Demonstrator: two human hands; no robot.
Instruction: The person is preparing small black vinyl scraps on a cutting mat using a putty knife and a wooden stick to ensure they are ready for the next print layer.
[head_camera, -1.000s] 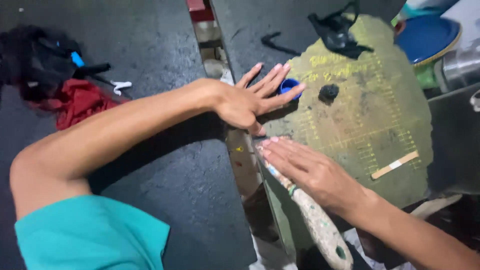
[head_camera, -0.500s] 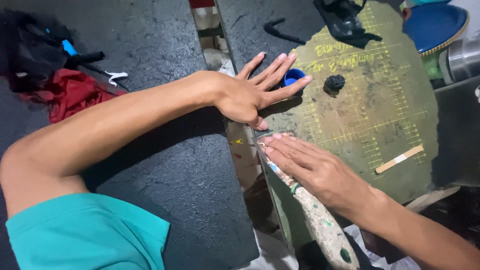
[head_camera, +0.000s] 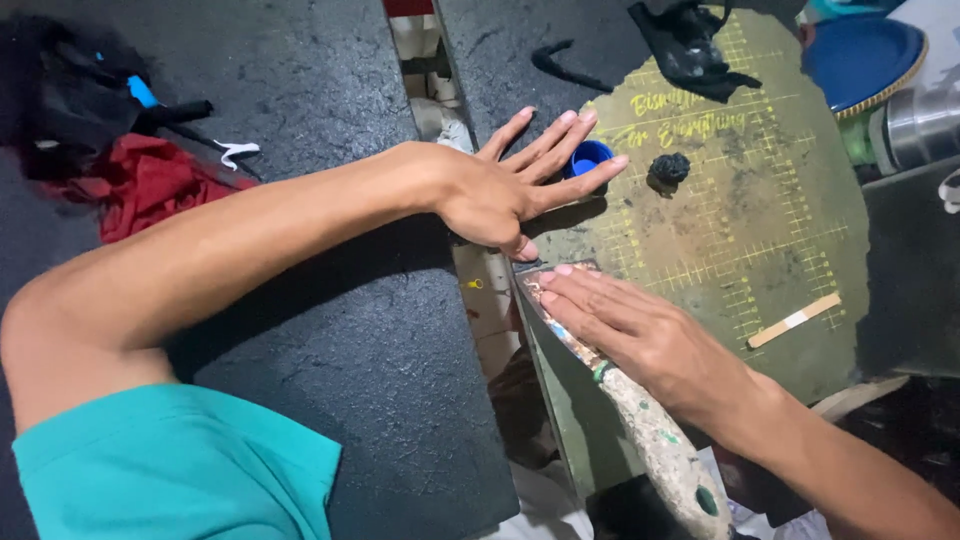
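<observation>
My left hand (head_camera: 500, 190) reaches across from the left, palm down with fingers spread, over the edge of a worn green cutting mat (head_camera: 760, 220). Its fingertips lie beside a small blue cap (head_camera: 592, 155), and its thumb touches the tip of a flat blade (head_camera: 553, 312). My right hand (head_camera: 650, 335) lies flat on that blade with straight fingers, pressing it against the mat's near edge. The tool's paint-stained handle (head_camera: 665, 460) runs back under my right wrist.
On the mat lie a small black lump (head_camera: 668, 168), a wooden stick (head_camera: 795, 320) and a black object (head_camera: 690, 45). A blue plate (head_camera: 865, 50) and a metal cylinder (head_camera: 915, 125) stand at the right. Red cloth (head_camera: 140, 185) lies on the black surface (head_camera: 330, 90) at the left.
Both hands stay where they were on the blade and mat. Only the view has shifted slightly, bringing the mat's top edge closer to the frame's top.
</observation>
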